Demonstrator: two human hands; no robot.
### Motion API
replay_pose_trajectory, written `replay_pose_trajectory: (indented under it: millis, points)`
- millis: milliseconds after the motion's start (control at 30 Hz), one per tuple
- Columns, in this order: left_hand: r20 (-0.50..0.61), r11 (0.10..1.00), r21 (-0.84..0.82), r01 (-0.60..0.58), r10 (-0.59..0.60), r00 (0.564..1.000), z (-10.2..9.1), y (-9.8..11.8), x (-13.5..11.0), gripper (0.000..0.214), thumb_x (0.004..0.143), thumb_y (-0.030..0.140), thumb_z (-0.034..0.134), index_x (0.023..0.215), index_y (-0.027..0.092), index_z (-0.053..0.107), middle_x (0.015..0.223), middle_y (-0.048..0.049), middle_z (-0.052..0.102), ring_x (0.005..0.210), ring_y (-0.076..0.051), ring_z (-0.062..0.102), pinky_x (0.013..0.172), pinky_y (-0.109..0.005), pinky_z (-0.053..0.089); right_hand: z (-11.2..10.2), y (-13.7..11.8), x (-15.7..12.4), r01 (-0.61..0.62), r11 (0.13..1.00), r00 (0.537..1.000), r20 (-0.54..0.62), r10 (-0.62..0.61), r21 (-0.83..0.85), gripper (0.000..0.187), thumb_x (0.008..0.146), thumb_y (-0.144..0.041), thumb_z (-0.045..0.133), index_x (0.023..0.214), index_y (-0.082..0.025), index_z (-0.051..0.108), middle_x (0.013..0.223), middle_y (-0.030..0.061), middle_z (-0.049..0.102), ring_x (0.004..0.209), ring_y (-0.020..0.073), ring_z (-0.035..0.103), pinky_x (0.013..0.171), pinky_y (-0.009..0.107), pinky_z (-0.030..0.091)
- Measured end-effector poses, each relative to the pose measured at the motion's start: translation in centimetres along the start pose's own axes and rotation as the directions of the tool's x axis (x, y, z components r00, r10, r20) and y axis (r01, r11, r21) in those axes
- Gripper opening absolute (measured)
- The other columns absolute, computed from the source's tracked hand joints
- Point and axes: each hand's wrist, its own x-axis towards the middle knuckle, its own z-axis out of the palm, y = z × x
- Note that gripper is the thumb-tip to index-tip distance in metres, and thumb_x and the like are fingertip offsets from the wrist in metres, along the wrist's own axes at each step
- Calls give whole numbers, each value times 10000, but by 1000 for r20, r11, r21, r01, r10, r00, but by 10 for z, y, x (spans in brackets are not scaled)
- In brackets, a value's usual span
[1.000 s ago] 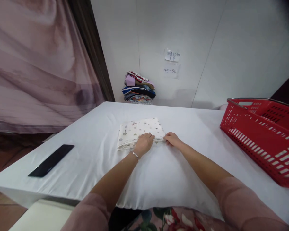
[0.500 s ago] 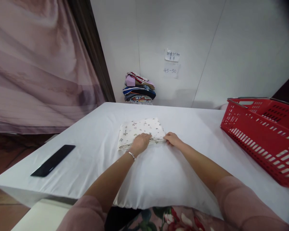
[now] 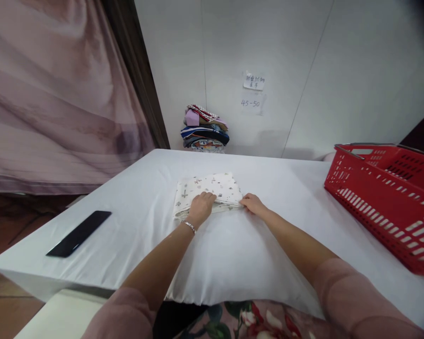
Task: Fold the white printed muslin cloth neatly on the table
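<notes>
A white cloth (image 3: 207, 185) with small grey-brown prints lies folded in layers on the white-covered table (image 3: 275, 188). My left hand (image 3: 202, 206), with a silver bracelet at the wrist, is closed on the cloth's near edge, left of its middle. At the near right corner my right hand (image 3: 252, 204) pinches the cloth between thumb and fingers. The layers show along the near side; under my left fingers the edge is hidden.
A red plastic basket (image 3: 385, 207) stands on the right of the table. To the left lies a black phone-like slab (image 3: 79, 234). Behind the table's far edge rises a stack of folded fabrics (image 3: 205, 127), against a wall with paper notes (image 3: 253, 94). A pink curtain (image 3: 56, 94) hangs at left.
My left hand has slid a little to the left along the cloth's near edge. My right hand stays at the corner, and the view has shifted slightly.
</notes>
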Motion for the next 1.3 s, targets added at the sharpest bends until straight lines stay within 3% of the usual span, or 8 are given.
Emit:
replay_pose_trajectory:
  millis: [133,367,467,600,933,1067,1167,1300]
  points:
    - [16,997,10,74,-74,997,0,-6,-8,357,776,34,393,994,214,611,983,-80,619,961,-221,514,768,-351,415,1,1,1,0,1000,1000,-7,0,-6,127,692,-276,599,771,-194,542,477,-53,497,405,97,469,373,186,290]
    - [-89,990,-2,140,-140,986,-11,-22,-37,251,802,165,448,999,220,594,1021,-74,618,997,-244,523,806,-380,404,-2,0,-2,-3,1000,1000,13,3,9,127,698,-287,592,773,-191,558,530,-29,540,425,98,480,373,188,303]
    - [-64,988,71,137,-132,989,-17,-34,-50,286,791,87,409,979,213,585,1011,-72,621,981,-234,530,788,-370,401,-2,0,-4,-8,1000,1000,21,8,16,126,697,-289,596,765,-191,559,558,-22,552,431,98,489,371,187,304]
    - [-52,949,125,291,-286,957,-21,-47,-62,249,795,78,401,915,194,586,981,-84,626,941,-242,538,738,-363,416,-2,0,-4,-10,1000,1000,30,10,25,137,702,-298,607,758,-185,552,551,-25,542,427,91,488,369,180,299]
    - [-105,878,-144,457,-473,875,-15,-49,-81,291,803,118,409,980,228,612,1089,-29,608,1067,-198,488,784,-301,465,-2,3,0,-20,1000,999,45,20,11,158,692,-313,615,758,-180,560,552,-14,561,420,96,493,363,187,297]
    - [-148,804,-265,532,-579,802,-11,-55,-83,249,777,164,464,940,228,641,1094,-17,602,1033,-191,517,852,-300,451,-3,4,-1,-10,1000,999,41,9,13,163,695,-319,611,769,-182,564,566,-7,575,442,102,504,368,189,299]
    - [-133,744,-335,578,-644,753,-9,-55,-87,237,779,212,478,953,221,639,1078,-25,596,940,-177,566,801,-290,468,-2,4,-2,2,1000,1000,31,-2,5,159,698,-322,604,771,-189,559,573,-8,576,451,107,509,369,193,300]
    - [-171,787,-313,532,-598,783,-9,-53,-89,248,801,213,453,988,222,615,1102,-24,581,933,-165,576,778,-274,463,-2,5,-2,7,1000,1000,22,-6,-19,158,701,-329,596,765,-192,550,567,-11,566,455,111,514,373,195,301]
